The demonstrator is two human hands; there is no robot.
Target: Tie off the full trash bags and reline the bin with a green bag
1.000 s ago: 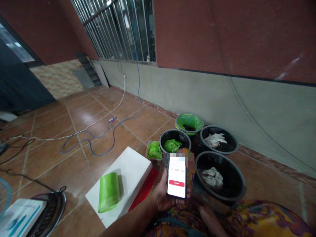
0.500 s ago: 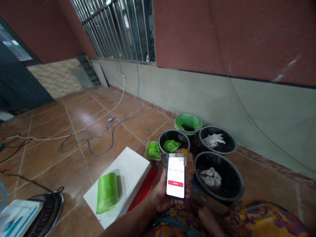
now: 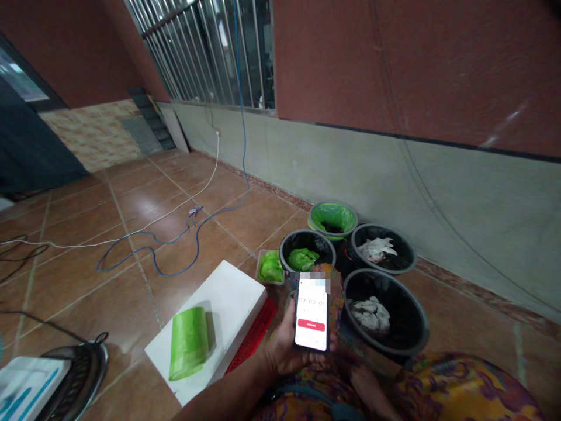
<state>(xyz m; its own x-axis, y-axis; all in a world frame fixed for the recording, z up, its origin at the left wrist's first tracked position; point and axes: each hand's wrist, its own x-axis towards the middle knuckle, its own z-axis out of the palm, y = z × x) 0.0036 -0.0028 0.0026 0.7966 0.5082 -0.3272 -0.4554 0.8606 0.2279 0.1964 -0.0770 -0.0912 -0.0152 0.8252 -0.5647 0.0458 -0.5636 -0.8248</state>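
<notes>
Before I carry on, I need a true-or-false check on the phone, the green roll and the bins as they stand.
1. The left hand holds the phone. True.
2. The phone's screen is dark. False: it is lit and shows a red button.
3. The green roll rests directly on the floor. False: it rests on the white box.
4. A green bundle lies in a black-lined bin. True.
5. The green-lined bin is the one nearest the person. False: it stands at the back of the group, near the wall.
</notes>
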